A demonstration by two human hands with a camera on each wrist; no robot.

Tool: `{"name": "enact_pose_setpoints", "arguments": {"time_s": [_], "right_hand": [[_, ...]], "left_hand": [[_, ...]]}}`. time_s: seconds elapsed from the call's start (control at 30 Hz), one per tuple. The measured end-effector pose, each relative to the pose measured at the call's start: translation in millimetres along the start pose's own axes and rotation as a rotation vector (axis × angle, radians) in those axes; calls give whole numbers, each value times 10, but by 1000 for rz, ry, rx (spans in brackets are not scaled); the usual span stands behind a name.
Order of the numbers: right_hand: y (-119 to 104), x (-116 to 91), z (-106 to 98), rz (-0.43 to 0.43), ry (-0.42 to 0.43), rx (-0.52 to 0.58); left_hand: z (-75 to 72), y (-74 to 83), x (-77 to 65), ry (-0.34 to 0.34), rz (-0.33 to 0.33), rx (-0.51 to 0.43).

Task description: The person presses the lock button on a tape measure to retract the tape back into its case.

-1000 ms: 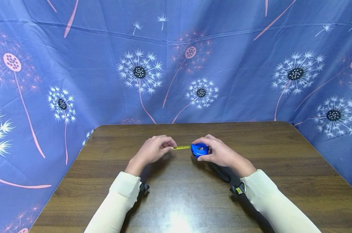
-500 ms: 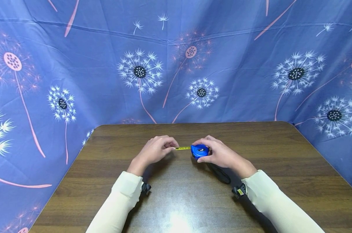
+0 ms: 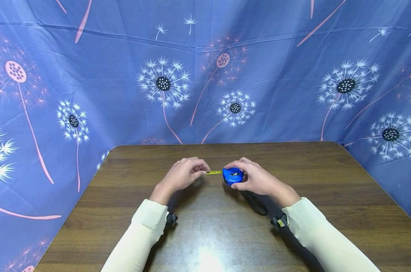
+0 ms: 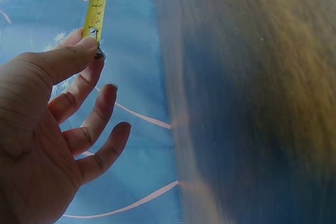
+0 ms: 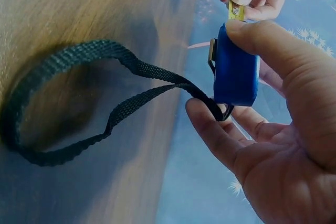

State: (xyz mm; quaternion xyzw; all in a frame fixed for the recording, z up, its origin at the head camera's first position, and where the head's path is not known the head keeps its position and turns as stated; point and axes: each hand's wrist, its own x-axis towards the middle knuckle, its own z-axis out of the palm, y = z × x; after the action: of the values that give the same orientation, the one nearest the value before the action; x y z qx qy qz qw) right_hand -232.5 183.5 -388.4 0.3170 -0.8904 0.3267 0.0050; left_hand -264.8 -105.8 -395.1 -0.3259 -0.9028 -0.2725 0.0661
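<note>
Over the wooden table, my right hand grips a blue tape measure by its case, thumb on one edge and fingers on the opposite side. A short stretch of yellow tape blade runs out of it to the left. My left hand pinches the blade's metal end hook between thumb and index finger; its other fingers are loosely bent. From the case hangs a black woven wrist strap, forming a loop. A metal belt clip shows on the case's side in the right wrist view.
The brown wooden table stretches under both arms, its far edge meeting a blue cloth printed with dandelions. Cloth also hangs at the left and right sides. A black wrist camera is strapped to the left wrist, another to the right.
My left hand has shifted slightly right toward the case, and the exposed blade has become shorter. The right hand stays nearly in place; the strap swings a little.
</note>
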Motion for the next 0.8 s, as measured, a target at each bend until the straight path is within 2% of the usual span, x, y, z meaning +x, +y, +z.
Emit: {"name": "enact_pose_setpoints", "arguments": {"time_s": [0.37,0.8], "right_hand": [[-53,14,13,-35,20,29],[-52,32,24,-24,18,66]], "left_hand": [[10,47,23,6,3,-18],[16,81,40,34,11,1]]}}
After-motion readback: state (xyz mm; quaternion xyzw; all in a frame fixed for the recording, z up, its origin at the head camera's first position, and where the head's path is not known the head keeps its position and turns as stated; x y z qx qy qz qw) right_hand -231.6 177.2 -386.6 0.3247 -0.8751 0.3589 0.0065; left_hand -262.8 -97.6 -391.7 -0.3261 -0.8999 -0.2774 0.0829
